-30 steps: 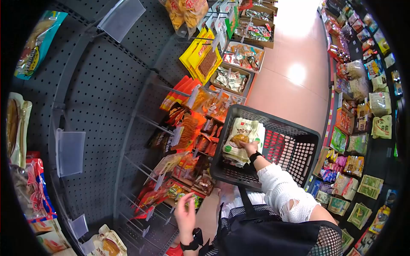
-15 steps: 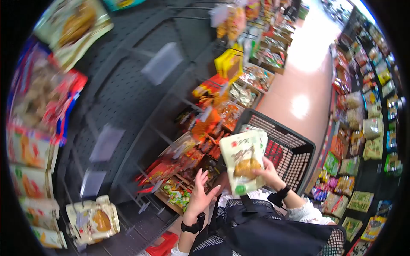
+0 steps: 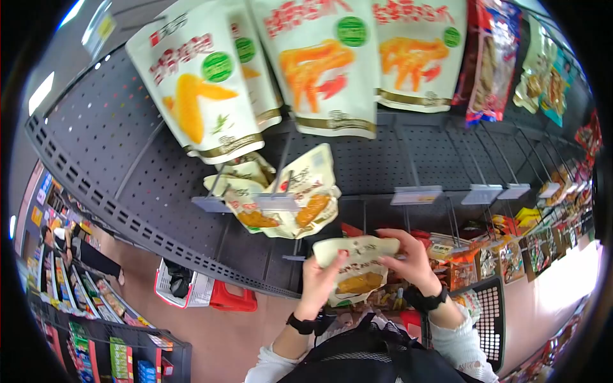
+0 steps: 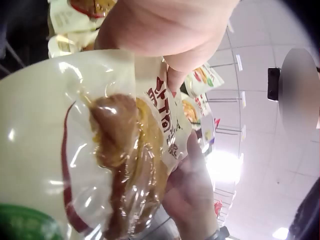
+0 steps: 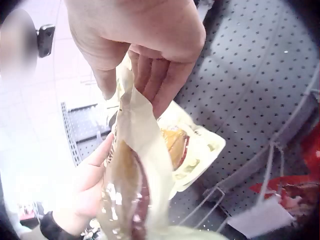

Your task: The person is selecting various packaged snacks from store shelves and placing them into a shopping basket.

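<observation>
Shifted from the right hand alone, over the dark basket [image 3: 493, 329] half a second ago, a cream food pouch [image 3: 359, 282] is now held between both hands at lower centre of the head view, while the basket has moved from mid-frame to the lower right. The left hand [image 3: 322, 277], spread and free a moment earlier, pinches the pouch's upper left edge, thumb on the printed front; its fingers behind are hidden in the head view. The right hand [image 3: 414, 260] grips the upper right edge, thumb on one face and, as the right wrist view shows, fingers curled against the other. Glossy brown food fills the pouch's clear window, large at left in the left wrist view.

Just above the held pouch in the head view, similar cream pouches [image 3: 314, 198] hang tilted on a dark pegboard rack [image 3: 96, 159]. Larger white pouches [image 3: 319, 70], printed with orange poultry pieces, line the top of the frame, with a red-and-blue packet [image 3: 495, 67] to their right. At far left, a person in dark trousers [image 3: 92, 256] is beside low shelves; nearer centre, a white basket [image 3: 202, 290] sits next to a red container [image 3: 230, 297].
</observation>
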Demonstrator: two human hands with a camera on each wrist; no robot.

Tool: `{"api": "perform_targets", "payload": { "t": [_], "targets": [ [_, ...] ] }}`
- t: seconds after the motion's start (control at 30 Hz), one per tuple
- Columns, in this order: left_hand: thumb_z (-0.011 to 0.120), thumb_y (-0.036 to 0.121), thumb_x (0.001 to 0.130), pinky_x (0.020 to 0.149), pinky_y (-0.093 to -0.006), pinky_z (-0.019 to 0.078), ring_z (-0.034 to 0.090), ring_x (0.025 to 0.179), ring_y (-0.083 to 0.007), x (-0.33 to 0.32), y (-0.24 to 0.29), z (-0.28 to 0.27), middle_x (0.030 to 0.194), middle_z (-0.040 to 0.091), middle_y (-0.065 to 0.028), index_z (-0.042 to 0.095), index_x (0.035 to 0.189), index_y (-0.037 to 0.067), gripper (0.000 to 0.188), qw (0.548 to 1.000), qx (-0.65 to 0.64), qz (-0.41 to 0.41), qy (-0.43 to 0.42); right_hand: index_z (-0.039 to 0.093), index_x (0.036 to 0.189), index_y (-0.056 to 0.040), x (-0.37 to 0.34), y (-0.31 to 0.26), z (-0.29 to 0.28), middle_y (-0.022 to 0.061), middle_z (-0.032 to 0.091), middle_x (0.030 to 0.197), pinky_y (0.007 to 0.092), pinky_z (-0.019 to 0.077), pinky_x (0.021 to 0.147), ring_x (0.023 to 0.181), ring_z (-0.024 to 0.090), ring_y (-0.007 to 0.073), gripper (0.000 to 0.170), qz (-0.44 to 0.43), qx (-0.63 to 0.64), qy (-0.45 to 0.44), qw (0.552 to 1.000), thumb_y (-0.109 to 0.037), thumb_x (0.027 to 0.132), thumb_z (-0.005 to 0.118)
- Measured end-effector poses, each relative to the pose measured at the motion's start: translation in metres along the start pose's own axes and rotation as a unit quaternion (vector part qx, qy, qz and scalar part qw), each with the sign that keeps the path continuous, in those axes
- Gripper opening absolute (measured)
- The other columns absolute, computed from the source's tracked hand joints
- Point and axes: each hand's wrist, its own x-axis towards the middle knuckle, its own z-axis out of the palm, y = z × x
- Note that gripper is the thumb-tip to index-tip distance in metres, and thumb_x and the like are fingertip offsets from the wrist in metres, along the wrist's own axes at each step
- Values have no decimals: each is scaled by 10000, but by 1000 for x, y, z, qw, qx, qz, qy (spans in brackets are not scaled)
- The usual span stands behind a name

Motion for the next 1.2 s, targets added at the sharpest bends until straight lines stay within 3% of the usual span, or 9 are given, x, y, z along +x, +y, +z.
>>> {"api": "perform_targets", "payload": {
  "t": [0.07, 0.17, 0.43, 0.6, 0.8, 0.9, 1.0, 1.13, 1.2],
  "targets": [
    [621, 123, 861, 748, -230, 452, 574, 820, -68, 13, 13, -23, 922, 651, -27, 639, 982, 5, 170, 999, -18, 29, 29, 622, 1002, 26, 30, 1, 25, 39, 659, 764, 226, 492, 622, 694, 586, 55, 247, -25, -39, -16, 999, -107, 801, 677],
    [616, 121, 866, 744, -223, 448, 570, 824, -62, 37, 34, -47, 934, 653, -28, 641, 987, -3, 175, 998, -8, 50, 48, 645, 934, 24, 63, 4, 60, 36, 652, 718, 206, 454, 559, 648, 544, 25, 177, -46, -3, 31, 998, -111, 821, 659],
    [616, 88, 859, 737, -218, 445, 567, 819, -58, 64, 56, -56, 917, 643, -10, 629, 997, -4, 166, 995, -21, 97, -3, 649, 927, 32, 86, -5, 79, 8, 632, 728, 197, 425, 562, 649, 526, 31, 148, -152, 43, 122, 980, -82, 836, 632],
    [617, 70, 851, 742, -220, 446, 570, 823, -65, 73, 64, -51, 924, 643, -17, 618, 1001, -20, 175, 991, -13, 128, -22, 647, 924, 34, 91, -9, 81, -5, 616, 703, 195, 412, 552, 638, 508, 28, 144, -148, 28, 165, 975, -79, 836, 630],
    [637, 55, 830, 732, -209, 438, 564, 801, -63, 78, 54, -43, 900, 644, -33, 621, 955, -36, 156, 984, 22, 172, 50, 650, 917, 32, 94, -8, 83, -11, 613, 678, 189, 404, 549, 640, 494, 18, 139, -145, 29, 216, 965, -77, 833, 630],
    [675, 44, 790, 722, -197, 431, 555, 792, -57, 87, 43, -41, 868, 627, -19, 590, 945, -26, 190, 976, 66, 181, 103, 616, 955, 47, 95, -11, 78, -6, 618, 816, 181, 427, 638, 720, 533, 36, 143, -93, 39, 178, 979, -50, 850, 608],
    [642, -49, 758, 815, -226, 401, 495, 945, -96, 86, 32, -40, 1004, 512, -46, 397, 1120, 28, 444, 941, 100, 265, 186, 581, 1011, 32, 87, -3, 69, 34, 644, 847, 211, 458, 670, 758, 578, 64, 198, -90, -31, 147, 985, -47, 834, 622],
    [612, 2, 821, 966, -365, 337, 436, 1086, -215, 69, 21, -26, 1172, 414, -122, 349, 1199, 3, 461, 872, 231, 342, 262, 531, 1104, 28, 41, 16, 52, 101, 641, 989, 290, 490, 829, 954, 614, 156, 316, -90, -64, 165, 980, -30, 811, 634],
    [595, 32, 845, 975, -382, 319, 405, 1140, -253, 55, 12, -15, 1217, 385, -155, 327, 1219, -16, 462, 836, 295, 351, 302, 527, 1131, -11, 6, 33, 31, 101, 626, 997, 294, 506, 790, 913, 626, 176, 325, -75, -58, 157, 983, -47, 823, 624]
  ]
}}
